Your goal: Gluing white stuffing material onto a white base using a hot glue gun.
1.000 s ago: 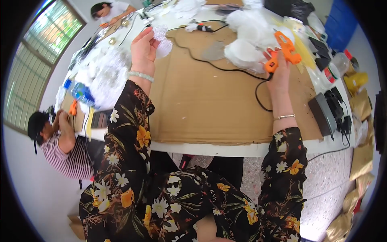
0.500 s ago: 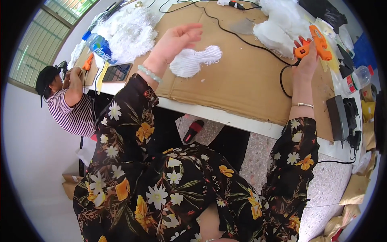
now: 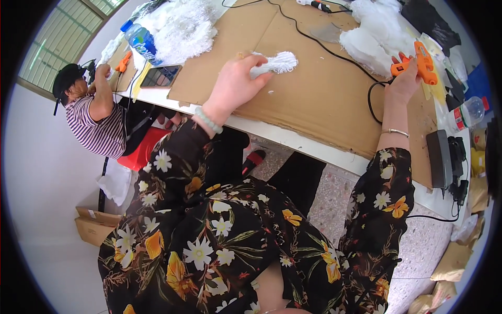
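Observation:
My right hand (image 3: pixel 405 83) is closed round the grip of an orange hot glue gun (image 3: pixel 428 64) on the right of the table. From that gun a black cord runs off along the cardboard. My left hand (image 3: pixel 236 86) hovers above the brown cardboard with fingers bent and thumb apart. It covers the wide part of a white ribbed fabric piece (image 3: pixel 282 63), whose frayed narrow end sticks out past the fingers. Whether the fingertips touch the fabric I cannot tell.
White stuffing (image 3: pixel 368 39) lies beyond my right hand, a shaggy white pile (image 3: pixel 180 31) at the far left. A blue-labelled bottle (image 3: pixel 140 42) and a phone (image 3: pixel 161 77) stand and lie near it. A clear bottle (image 3: pixel 470 112) is far right. A co-worker (image 3: pixel 94 112) sits at left.
My left hand has come down and nearer, from raised beyond the fabric piece to over its wide part. My right hand keeps the glue gun in about the same place. The view has shifted slightly.

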{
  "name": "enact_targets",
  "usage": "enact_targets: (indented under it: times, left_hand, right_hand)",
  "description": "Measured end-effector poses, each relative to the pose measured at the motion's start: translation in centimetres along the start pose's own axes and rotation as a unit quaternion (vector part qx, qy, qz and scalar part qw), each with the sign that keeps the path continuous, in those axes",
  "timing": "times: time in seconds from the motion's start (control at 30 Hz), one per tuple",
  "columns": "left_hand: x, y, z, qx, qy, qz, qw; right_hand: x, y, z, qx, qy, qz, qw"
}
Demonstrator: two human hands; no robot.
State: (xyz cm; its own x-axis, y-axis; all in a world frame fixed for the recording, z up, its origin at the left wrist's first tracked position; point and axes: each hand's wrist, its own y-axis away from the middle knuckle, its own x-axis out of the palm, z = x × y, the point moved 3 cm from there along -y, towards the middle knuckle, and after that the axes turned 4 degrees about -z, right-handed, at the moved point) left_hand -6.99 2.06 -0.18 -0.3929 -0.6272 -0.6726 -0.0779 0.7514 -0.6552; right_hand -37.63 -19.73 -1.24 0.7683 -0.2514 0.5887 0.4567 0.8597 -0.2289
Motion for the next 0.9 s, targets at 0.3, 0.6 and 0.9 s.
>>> enact_targets:
  times: [0.3,0.6,0.9]
  left_hand:
    - [2.1,-1.7,-1.0,0.081,0.031,0.121,0.989]
    - [-1.1,-1.7,1.3,-0.140,0.196,0.050,0.969]
    - [2.6,-3.3,-2.7,0.236,0.015,0.130,0.963]
  right_hand:
    - [0.0,0.0,0.1,-0.045,0.014,0.053,0.997]
    - [0.0,0.8,1.5,-0.064,0.063,0.087,0.992]
    - [0.1,1.3,2.1,-0.092,0.110,0.125,0.982]
